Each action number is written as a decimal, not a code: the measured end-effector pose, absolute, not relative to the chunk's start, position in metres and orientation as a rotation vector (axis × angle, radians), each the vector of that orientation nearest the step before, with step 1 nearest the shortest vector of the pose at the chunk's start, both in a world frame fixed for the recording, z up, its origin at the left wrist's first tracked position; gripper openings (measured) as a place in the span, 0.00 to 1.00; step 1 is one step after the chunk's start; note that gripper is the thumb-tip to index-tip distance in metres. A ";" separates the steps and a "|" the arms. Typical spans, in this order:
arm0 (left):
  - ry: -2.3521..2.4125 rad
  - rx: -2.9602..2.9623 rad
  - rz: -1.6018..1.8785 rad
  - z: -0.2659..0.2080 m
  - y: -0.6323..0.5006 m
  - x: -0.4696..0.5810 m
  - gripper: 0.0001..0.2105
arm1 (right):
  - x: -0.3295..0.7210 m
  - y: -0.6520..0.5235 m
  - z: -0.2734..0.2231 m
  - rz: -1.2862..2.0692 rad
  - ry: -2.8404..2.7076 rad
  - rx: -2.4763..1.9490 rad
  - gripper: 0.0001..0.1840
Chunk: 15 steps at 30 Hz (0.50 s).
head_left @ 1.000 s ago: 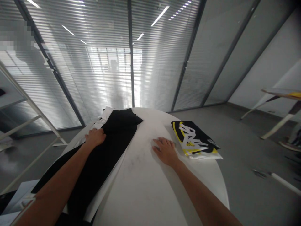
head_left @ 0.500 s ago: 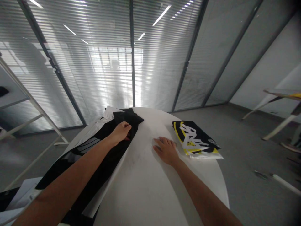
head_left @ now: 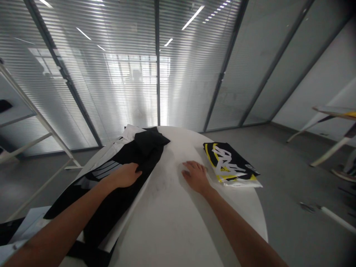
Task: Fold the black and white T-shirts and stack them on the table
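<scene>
A black garment (head_left: 147, 155) with a grey striped print lies along the left side of the white round table (head_left: 167, 207). Its far end is folded over on itself. My left hand (head_left: 128, 175) rests on the middle of this cloth, fingers curled in against it; the fingertips are partly hidden. On the bare tabletop my right hand (head_left: 196, 177) lies flat with fingers spread, holding nothing. Just right of it sits a folded black, yellow and white printed garment (head_left: 229, 163), seemingly in a clear plastic bag.
White cloth (head_left: 130, 134) shows under the black garment's far left edge. Papers or pale packets (head_left: 33, 222) lie at lower left. A white metal frame (head_left: 52, 137) stands to the left, another table (head_left: 333, 111) to the right. Glass partitions with blinds (head_left: 189, 74) close off the far side.
My left hand has moved back toward me and a little left, from the garment's folded far end to its middle. My right hand has stayed about where it was.
</scene>
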<state>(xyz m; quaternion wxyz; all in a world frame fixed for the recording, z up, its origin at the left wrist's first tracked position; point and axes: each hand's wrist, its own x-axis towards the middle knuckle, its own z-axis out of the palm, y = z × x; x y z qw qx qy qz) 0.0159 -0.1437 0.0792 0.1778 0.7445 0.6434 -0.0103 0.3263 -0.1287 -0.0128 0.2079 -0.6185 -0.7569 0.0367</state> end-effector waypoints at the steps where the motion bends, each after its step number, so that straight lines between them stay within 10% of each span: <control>1: 1.717 2.050 0.100 0.084 -0.143 0.022 0.16 | 0.323 -0.129 -0.009 0.187 -2.049 -1.681 0.20; 8: 1.293 1.556 0.891 0.108 -0.152 0.139 0.13 | 0.302 -0.144 0.051 1.421 -1.360 -1.184 0.30; 15: 1.004 1.777 0.624 0.101 -0.159 0.181 0.14 | 0.345 -0.155 0.060 1.446 -1.246 -1.198 0.30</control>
